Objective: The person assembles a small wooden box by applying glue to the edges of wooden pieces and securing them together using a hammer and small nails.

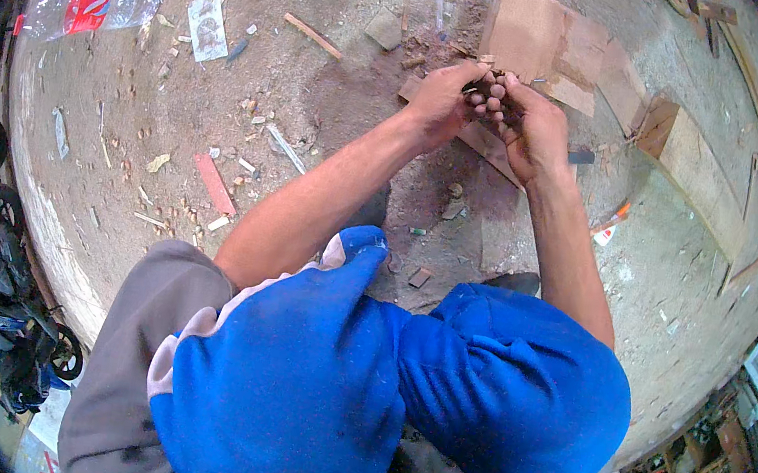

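Observation:
Both my hands meet in front of me, above the dusty floor, with fingertips curled toward each other. My left hand (443, 103) is closed, thumb on top; a small brown chip (486, 60) shows at its thumb tip. My right hand (539, 128) is closed beside it, thumb and fingers bent inward. What the fingers grip is too small and too hidden to name. Below them a flat brown wooden strip (493, 153) lies slantwise, partly covered by my hands. A dark, narrow piece (581, 156) sticks out beside my right wrist.
Brown cardboard (526, 28) lies just beyond my hands. To the right are a long wooden board (699, 188) and an orange-tipped item (619, 214). A plastic bottle (127, 8), a printed card (208, 25), a reddish strip (214, 184) and scraps litter the left. A motorbike (0, 239) stands far left.

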